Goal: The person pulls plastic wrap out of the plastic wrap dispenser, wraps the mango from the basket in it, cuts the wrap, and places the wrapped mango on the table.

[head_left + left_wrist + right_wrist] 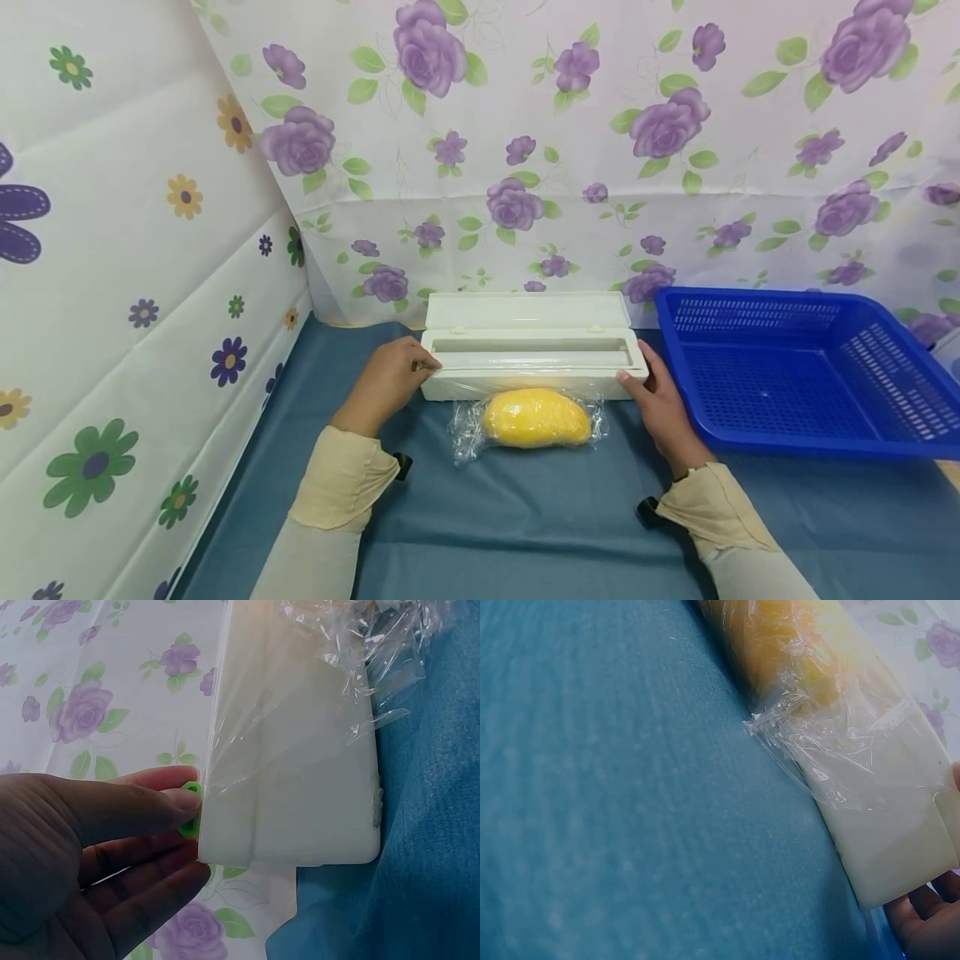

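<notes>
A white cling film dispenser box [450, 387] lies crosswise on the cloth, its lid [525, 310] raised at the back and a film roll [528, 359] inside. At its left end my left hand [382, 383] pinches a small green slide cutter [192, 817] between thumb and forefinger. My right hand [666, 412] grips the opposite end, thumb on the front edge, other fingers behind. In front sits a yellow, mango-like fruit [536, 418] wrapped in clear film [468, 429], which stretches from the box's front edge; crumpled film sticks out at both its sides.
A blue plastic basket [757, 442] stands right of the box, close beside my right hand. Teal cloth [510, 525] covers the table. Flowered sheets [465, 208] rise behind and at the left, the back one close behind the lid.
</notes>
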Available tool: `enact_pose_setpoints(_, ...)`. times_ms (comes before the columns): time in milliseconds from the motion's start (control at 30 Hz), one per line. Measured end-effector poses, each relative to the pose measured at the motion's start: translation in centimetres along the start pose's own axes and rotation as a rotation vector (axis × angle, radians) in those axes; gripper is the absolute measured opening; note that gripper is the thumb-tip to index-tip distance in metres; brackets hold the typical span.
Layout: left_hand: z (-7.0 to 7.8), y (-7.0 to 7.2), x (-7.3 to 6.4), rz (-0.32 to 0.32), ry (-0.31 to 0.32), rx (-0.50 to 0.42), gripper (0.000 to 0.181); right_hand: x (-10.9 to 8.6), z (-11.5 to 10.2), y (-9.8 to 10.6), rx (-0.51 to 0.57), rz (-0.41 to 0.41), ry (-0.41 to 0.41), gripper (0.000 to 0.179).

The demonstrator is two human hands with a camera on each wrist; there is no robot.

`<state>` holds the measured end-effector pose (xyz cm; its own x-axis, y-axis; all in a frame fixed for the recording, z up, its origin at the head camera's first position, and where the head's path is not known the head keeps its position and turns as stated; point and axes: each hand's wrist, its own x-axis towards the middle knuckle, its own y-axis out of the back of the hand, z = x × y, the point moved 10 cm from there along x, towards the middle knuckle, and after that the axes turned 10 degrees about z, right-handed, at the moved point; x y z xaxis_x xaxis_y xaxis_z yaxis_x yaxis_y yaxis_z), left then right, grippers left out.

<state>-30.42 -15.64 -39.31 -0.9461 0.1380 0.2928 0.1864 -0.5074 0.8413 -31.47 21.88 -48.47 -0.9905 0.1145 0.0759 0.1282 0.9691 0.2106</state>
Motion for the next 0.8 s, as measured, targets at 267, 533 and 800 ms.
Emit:
enact_pose_setpoints(267, -0.24, 0.02, -0.04, -0.005, -0.004, -0.022, 0.015, -0.16, 0.25, 0.12, 0.013, -0.006, -0.001, 0.077)
enact_pose_setpoints(533, -0.22, 0.10, -0.09, -0.008, 0.008, -0.018, 0.015, -0.13, 0.32, -0.01, 0.003, 0.001, -0.004, 0.076)
enact_pose_setpoints(800, -0.39, -0.02, 0.02, -0.011, 0.031, -0.028, 0.015, -0.01, -0.01, -0.12, 0.023, 0.003, -0.002, 0.077)
